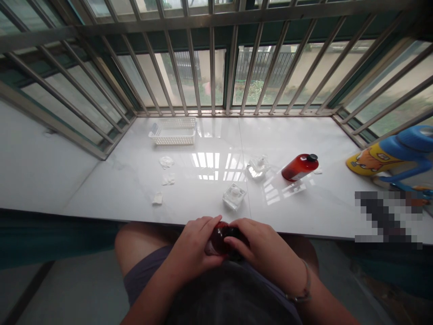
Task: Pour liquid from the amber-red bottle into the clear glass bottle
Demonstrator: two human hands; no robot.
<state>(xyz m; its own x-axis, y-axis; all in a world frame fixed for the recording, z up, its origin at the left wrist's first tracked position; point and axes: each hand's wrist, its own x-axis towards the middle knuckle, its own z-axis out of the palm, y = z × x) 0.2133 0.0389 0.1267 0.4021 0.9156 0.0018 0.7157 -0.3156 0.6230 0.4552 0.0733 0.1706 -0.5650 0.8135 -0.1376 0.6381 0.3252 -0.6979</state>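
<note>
Near the sill's front edge, over my lap, a dark red bottle [219,239] is held between my two hands. My left hand [196,239] is wrapped round its body. At its dark top end, my right hand [252,239] has its fingers closed round the black cap [233,234]. Just beyond my hands stands a square clear glass bottle [234,197] with a white top. A second clear bottle [257,168] is farther back, and an amber-red bottle [299,168] with a black cap leans to its right.
A white perforated basket [174,132] sits at the back left of the glossy white sill [115,189]. Crumpled white pieces [168,179] lie in front of it. On the right are a blue and yellow flask [382,155] and a pixelated dark object [385,219]. Metal bars [212,72] line the window.
</note>
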